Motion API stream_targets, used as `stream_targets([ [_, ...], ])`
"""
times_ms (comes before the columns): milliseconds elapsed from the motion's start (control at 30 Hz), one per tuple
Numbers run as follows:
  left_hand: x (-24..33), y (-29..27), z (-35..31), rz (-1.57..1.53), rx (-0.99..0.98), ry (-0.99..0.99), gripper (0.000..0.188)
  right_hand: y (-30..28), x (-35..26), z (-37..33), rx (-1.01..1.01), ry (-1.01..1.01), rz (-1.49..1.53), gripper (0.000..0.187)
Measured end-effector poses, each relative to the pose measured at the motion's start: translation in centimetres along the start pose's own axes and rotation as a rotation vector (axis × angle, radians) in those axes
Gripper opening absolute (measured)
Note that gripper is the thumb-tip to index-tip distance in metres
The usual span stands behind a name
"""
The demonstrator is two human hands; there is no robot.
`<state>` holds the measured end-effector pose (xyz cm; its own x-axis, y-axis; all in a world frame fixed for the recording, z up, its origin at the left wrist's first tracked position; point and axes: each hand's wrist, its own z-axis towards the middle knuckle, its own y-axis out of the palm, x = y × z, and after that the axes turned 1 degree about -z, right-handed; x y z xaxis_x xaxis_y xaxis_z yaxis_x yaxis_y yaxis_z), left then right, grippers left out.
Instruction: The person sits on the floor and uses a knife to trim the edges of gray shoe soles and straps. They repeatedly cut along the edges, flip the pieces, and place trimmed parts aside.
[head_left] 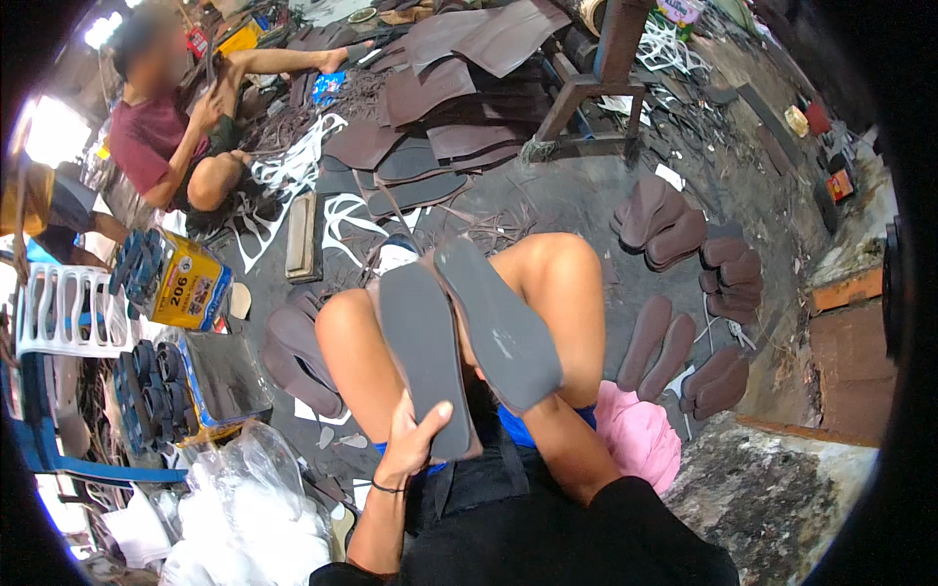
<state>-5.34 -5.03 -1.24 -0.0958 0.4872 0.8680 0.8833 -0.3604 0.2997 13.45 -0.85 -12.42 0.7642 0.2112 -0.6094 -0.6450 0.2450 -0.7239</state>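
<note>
Two grey shoe soles with brown edges are held up side by side over my lap. My left hand [418, 432] grips the heel end of the left sole [418, 342], its thumb lying across the grey face. Behind the right sole [503, 327] is my right hand [479, 373], mostly hidden; a bit of skin shows in the gap between the soles, and the forearm leads up to the sole's lower end. The soles' upper ends lean close together between my bare knees.
Brown soles [645, 347] lie in pairs and stacks on the right. Dark sheets [454, 88] pile up ahead, near a metal stand [591, 93]. A yellow box [186, 283] with sandals and a clear plastic bag [249, 508] stand left. Another person [161, 146] sits far left.
</note>
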Motion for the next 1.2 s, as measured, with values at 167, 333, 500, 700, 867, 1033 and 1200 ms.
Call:
stream_targets([
  [167,-0.7,0.4,-2.6,-0.017,0.053,0.047,0.062,0.4,-2.8,6.5,-0.069,0.376,0.649,0.034],
  [333,-1.2,-1.6,-2.9,0.185,-0.052,0.026,0.065,-5.8,-7.2,4.8,0.039,0.205,0.821,0.035],
  [500,6.3,-2.3,2.6,-0.103,0.348,0.407,0.039,-10.3,-11.1,2.1,-0.108,0.403,1.028,0.037],
  [700,12.0,-2.0,0.5,-0.246,0.424,0.344,0.032,-14.8,-8.7,-4.9,0.025,0.035,0.381,0.035],
  [867,10.2,-2.1,-0.6,-0.278,0.432,0.245,0.032,-16.7,-9.5,-9.0,-0.203,0.261,0.540,0.029],
  [1033,10.0,-1.5,-1.1,-0.286,0.454,0.250,0.030,-16.9,-9.4,-9.5,-0.208,0.249,0.535,0.030],
  [1200,9.9,-0.6,-1.4,-0.222,0.414,0.267,0.033,-16.4,-10.0,-7.7,-0.099,0.142,0.453,0.031],
])
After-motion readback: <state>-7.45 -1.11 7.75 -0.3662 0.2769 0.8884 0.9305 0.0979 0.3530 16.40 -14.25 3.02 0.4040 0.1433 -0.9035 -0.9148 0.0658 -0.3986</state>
